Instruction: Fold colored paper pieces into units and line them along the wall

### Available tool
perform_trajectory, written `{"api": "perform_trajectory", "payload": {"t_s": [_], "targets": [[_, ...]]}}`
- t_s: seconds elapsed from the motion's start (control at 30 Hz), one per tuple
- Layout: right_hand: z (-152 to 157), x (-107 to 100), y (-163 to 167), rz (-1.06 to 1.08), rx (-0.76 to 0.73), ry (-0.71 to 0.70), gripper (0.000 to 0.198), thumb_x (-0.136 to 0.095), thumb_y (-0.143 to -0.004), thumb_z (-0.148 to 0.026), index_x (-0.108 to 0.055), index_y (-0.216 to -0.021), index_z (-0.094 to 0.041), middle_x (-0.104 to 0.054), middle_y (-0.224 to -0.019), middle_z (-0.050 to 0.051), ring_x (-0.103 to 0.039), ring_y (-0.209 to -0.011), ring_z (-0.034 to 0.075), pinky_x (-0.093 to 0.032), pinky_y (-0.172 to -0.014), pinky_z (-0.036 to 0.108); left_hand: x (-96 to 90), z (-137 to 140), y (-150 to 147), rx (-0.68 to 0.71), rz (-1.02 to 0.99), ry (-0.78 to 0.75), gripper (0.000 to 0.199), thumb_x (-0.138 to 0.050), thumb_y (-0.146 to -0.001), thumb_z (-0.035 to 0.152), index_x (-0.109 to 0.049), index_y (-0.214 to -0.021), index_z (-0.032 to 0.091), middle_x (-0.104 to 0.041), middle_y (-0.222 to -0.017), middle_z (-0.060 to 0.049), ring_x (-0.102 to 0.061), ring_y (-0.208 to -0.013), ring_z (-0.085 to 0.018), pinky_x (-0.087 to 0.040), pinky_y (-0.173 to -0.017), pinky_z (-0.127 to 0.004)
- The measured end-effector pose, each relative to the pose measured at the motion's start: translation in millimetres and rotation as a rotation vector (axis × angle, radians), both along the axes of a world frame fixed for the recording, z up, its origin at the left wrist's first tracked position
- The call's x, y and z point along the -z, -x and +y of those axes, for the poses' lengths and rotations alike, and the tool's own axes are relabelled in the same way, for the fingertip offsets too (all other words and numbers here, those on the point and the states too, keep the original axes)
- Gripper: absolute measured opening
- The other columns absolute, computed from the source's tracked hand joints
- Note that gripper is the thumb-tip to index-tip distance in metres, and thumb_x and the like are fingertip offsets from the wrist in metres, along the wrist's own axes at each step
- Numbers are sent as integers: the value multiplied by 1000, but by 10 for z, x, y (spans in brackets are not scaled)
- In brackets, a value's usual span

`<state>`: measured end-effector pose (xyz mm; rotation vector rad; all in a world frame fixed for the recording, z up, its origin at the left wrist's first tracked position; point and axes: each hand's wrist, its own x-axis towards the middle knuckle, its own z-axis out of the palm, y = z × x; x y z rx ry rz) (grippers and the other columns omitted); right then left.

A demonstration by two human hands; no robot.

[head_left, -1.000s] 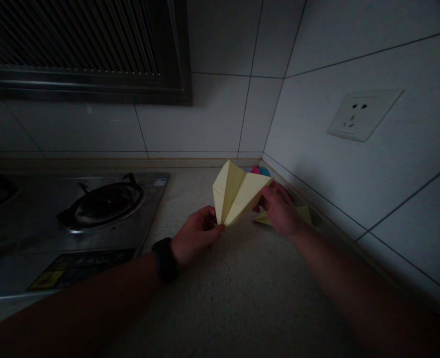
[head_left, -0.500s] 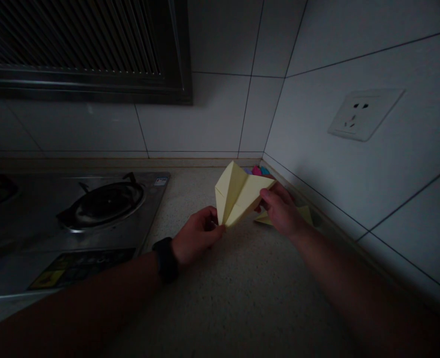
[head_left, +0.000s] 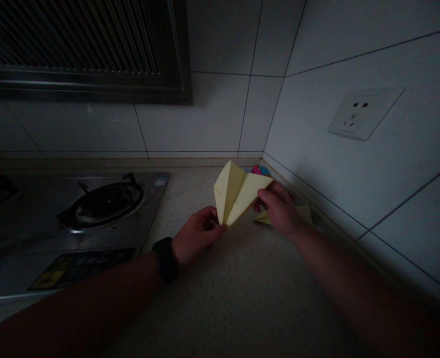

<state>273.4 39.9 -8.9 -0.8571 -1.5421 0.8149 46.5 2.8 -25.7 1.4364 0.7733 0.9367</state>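
Observation:
A pale yellow paper plane (head_left: 238,191) is held up over the counter between both hands, its folds and wings facing me. My left hand (head_left: 201,228), with a black watch on its wrist, pinches the plane's lower tip. On the other side, my right hand (head_left: 279,206) grips the edge of the right wing, thumb on top and fingers behind. Partly covered by that hand, another folded yellow paper (head_left: 305,214) lies on the counter.
To the left is a gas stove (head_left: 108,199) under a dark range hood (head_left: 85,49). Small pink and blue items (head_left: 260,170) sit in the back corner. A socket (head_left: 367,113) is on the right wall. Speckled countertop (head_left: 242,298) stretches in front.
The paper plane and my right hand have shifted very slightly left and the wing has tilted a little. Both hands keep their hold.

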Motion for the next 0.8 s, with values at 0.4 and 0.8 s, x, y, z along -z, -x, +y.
{"api": "perform_trajectory", "payload": {"t_s": [0.4,0.8], "targets": [[-40,-63,27,18,-37,23,18,-57,-86,-39,-54,-91,-22,-54,-76,0,-48,-60,11,-40,-50,26,7,4,7,5,14,-12,28,-67,-81,36,-52,-94,16,-51,-78,2,-40,-53,-6,-34,-43,-19],[-33,-51,25,13,-43,15,18,-59,-86,-38,-53,-91,-21,-55,-75,-2,-49,-57,11,-40,-49,25,-10,-3,-2,2,2,10,30,-68,-79,37,-51,-93,15,-51,-78,3,-40,-51,-4,-34,-42,-18]]}}
